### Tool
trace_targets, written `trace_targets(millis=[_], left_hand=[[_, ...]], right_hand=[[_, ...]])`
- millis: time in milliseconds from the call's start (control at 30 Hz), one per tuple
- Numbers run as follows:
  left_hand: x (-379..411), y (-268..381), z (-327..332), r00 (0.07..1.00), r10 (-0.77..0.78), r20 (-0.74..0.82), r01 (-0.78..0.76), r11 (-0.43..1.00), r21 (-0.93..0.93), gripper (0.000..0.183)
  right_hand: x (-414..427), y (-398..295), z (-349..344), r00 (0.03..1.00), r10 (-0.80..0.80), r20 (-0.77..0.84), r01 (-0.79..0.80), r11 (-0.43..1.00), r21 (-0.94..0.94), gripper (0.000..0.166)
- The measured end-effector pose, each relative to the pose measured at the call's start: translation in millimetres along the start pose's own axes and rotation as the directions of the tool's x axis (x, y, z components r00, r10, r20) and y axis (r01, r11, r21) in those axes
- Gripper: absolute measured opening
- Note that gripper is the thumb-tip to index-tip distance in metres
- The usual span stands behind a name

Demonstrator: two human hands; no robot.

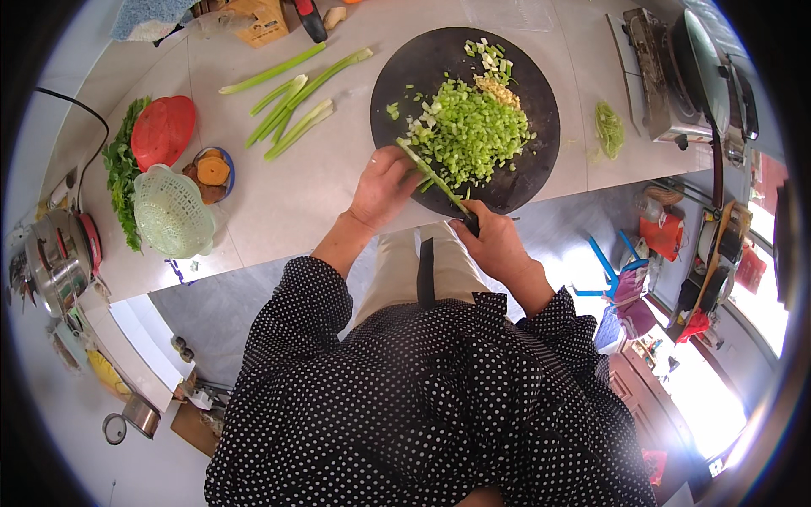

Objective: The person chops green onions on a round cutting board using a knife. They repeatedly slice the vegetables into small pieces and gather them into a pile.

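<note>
My right hand (494,241) is closed around the dark handle of a kitchen knife (436,179). The blade shows almost edge-on, slanting up and left over the near-left part of a round dark cutting board (532,180), with green bits along it. My left hand (380,190) rests at the board's near-left edge, its fingers curled on celery strips (426,184) beside the blade; the fingertips are partly hidden. Beyond the knife lies a heap of diced celery (478,130). Minced yellowish pieces, perhaps ginger or garlic (497,92), and chopped scallion (489,58) sit at the heap's far side.
Celery stalks (288,108) lie on the counter to the left. Farther left are a red plastic basket (163,130), a pale green colander (174,212), leafy greens (121,180) and a bowl with orange slices (213,171). At right are green strings (609,130) and a stove with a wok (697,76).
</note>
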State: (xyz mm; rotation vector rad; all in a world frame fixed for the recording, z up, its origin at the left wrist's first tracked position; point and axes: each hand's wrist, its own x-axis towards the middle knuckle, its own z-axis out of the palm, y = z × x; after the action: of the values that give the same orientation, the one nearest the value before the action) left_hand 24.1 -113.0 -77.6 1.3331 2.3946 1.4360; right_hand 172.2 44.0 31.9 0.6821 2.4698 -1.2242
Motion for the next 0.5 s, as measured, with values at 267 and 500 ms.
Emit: trace_targets(millis=[267,500], left_hand=[[4,4,-4,1.000,-0.001,0.009,0.001,1.000,-0.006,0.025],[6,2,-2,1.000,0.006,-0.004,-0.006,1.000,-0.002,0.020]], right_hand=[[7,-5,-3,0.999,-0.002,0.053,0.004,0.999,-0.032,0.039],[28,-7,6,0.999,-0.035,-0.002,0.035,0.999,0.002,0.036]])
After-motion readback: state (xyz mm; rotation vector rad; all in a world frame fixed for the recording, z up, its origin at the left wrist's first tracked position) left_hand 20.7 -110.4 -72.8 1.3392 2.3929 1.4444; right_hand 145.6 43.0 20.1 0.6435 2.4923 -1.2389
